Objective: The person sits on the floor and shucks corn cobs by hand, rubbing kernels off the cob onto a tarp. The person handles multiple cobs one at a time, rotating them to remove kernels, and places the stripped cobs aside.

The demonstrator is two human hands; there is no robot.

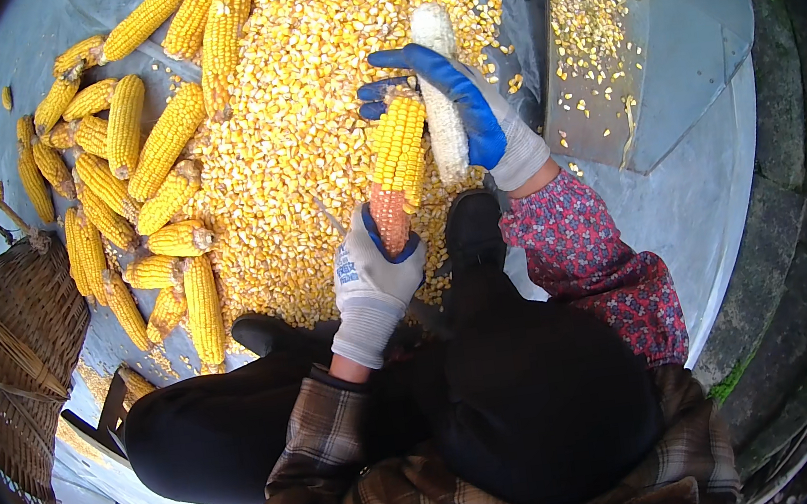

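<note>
My left hand (379,278), in a white glove with a blue coated palm, grips the lower end of a partly shelled corn cob (400,154). Yellow kernels remain on its upper part, while its lower part is bare and reddish. My right hand (457,105), gloved alike, is curled around a bare white corncob (445,133), which stands upright in the view, just right of the yellow ear. Its blue fingers reach left above the ear's tip; whether they touch it is unclear. Beneath both hands spreads a heap of loose corn kernels (303,113).
Unshelled corn ears (127,127) lie piled at the left on a grey sheet (701,215). A woven basket (20,329) stands at the far left. At the upper right is a metal sheet or tray (689,51) with scattered kernels. My dark shoes (475,228) touch the heap's near edge.
</note>
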